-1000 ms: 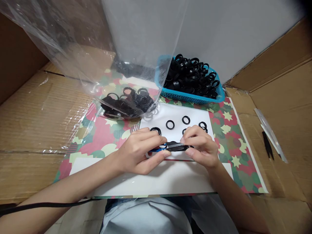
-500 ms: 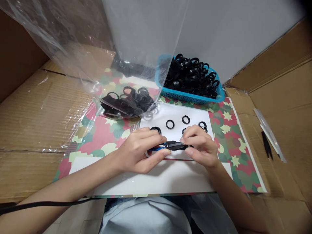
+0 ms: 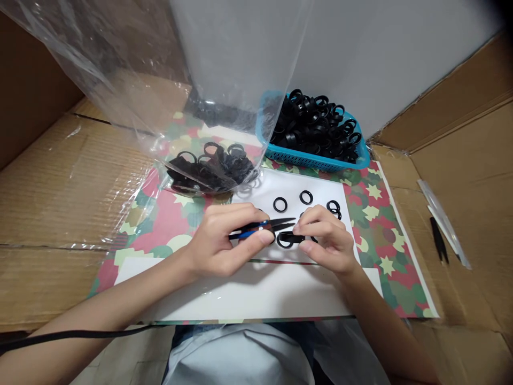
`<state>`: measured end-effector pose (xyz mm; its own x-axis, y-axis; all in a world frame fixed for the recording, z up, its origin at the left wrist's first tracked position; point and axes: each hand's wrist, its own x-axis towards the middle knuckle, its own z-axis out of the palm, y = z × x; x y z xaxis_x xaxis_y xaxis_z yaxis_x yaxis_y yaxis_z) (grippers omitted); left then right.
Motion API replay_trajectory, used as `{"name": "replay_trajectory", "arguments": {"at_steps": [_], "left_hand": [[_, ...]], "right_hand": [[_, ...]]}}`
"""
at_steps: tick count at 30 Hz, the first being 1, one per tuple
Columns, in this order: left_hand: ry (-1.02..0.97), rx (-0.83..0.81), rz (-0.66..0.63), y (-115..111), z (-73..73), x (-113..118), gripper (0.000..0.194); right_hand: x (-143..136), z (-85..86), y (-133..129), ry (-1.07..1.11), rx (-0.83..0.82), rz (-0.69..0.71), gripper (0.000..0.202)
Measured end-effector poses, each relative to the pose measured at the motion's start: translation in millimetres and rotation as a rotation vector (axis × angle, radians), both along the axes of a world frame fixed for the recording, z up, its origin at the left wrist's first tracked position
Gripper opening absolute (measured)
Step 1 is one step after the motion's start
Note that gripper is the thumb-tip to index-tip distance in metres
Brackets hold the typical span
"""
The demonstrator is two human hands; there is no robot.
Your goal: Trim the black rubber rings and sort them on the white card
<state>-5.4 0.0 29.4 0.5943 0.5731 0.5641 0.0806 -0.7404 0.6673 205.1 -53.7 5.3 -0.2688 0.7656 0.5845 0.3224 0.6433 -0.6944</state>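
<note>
My left hand (image 3: pixel 230 240) is closed around a pair of blue-handled thread snips (image 3: pixel 282 222), whose dark blades point right and stand slightly apart. Between the thumb and fingers of my right hand (image 3: pixel 326 238) is a black rubber ring (image 3: pixel 297 238), held edge-on just below and right of the blades. The blades appear apart from this ring. Beneath the hands, several black rings lie on a white sheet, among them one loose ring (image 3: pixel 280 205) and another ring (image 3: pixel 306 197) farther back. My fingers partly cover some of the rings.
A blue basket (image 3: pixel 316 159) heaped with black rings stands at the back. To its left, a clear plastic bag (image 3: pixel 224 107) holds more rings. Black tweezers (image 3: pixel 438 240) lie on cardboard at the right. Cardboard walls flank the patterned mat (image 3: pixel 387 264).
The snips have moved up and left, away from the ring in my right hand, and their blades have spread. My right hand has barely shifted and keeps its pinch.
</note>
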Motion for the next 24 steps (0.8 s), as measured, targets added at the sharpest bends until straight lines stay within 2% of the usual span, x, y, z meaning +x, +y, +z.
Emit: {"name": "replay_trajectory", "arguments": {"at_steps": [4,8,12,19,22,24], "left_hand": [[-0.029,-0.081,0.021,4.2,3.2,-2.4,0.017],[-0.043,-0.126,-0.010,4.1,-2.1,-2.0,0.017],[-0.051,-0.145,-0.025,3.2,-6.4,-0.9,0.018],[-0.030,-0.150,-0.031,3.8,-4.8,0.6,0.016],[-0.025,-0.164,-0.031,3.5,-5.2,0.5,0.017],[-0.012,-0.172,-0.024,3.2,-5.9,0.6,0.018]], "right_hand": [[1.8,1.4,0.3,0.036,-0.002,0.009,0.022],[0.5,1.1,-0.9,0.054,-0.035,0.028,0.020],[0.1,0.1,-0.6,0.099,-0.074,0.076,0.019],[1.7,-1.4,-1.5,0.160,-0.112,0.103,0.022],[-0.3,-0.9,-2.5,0.257,-0.203,0.082,0.015],[-2.1,0.1,-0.3,0.416,-0.368,0.037,0.007]]}}
